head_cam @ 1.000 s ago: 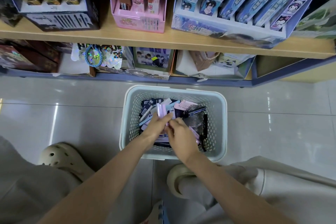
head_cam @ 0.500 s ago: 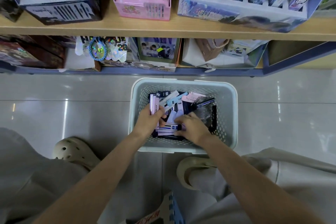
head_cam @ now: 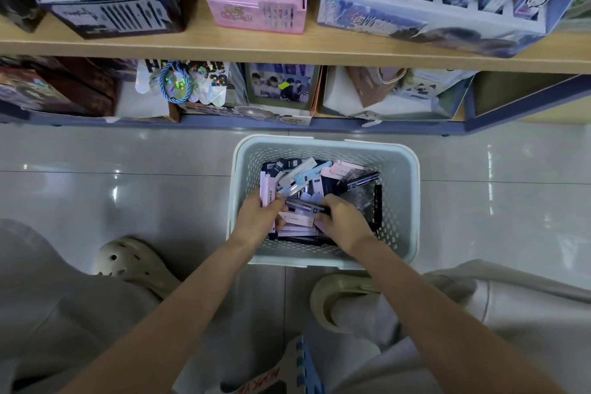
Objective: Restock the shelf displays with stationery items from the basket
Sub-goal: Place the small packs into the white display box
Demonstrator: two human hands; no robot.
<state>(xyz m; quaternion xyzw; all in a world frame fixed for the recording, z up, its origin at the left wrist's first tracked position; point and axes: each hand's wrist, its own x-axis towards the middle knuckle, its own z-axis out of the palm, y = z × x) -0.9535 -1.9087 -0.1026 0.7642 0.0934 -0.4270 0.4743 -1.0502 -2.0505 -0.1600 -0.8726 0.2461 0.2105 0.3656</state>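
A pale blue perforated basket (head_cam: 403, 201) stands on the tiled floor below the shelves, filled with several flat stationery packs (head_cam: 339, 173) in pink, white, light blue and black. Both hands are inside it. My left hand (head_cam: 259, 220) grips a stack of pink-edged packs (head_cam: 266, 186) at the basket's left side. My right hand (head_cam: 343, 223) pinches a dark pen pack (head_cam: 307, 206) that lies across toward the left hand. The shelf (head_cam: 256, 45) above carries a black display box (head_cam: 112, 14), a pink display box (head_cam: 256, 11) and a blue display box (head_cam: 425, 14).
The lower shelf holds card sets, a holographic item with a blue cord (head_cam: 176, 83) and a paper bag (head_cam: 377, 86). My knees and two beige clogs (head_cam: 134, 262) flank the basket's near side. A blue foam stool edge (head_cam: 303, 365) is under me.
The camera has dropped slightly, so the basket sits further right. My left hand moved to the basket's left with the pink packs; my right hand now pinches a dark pack.
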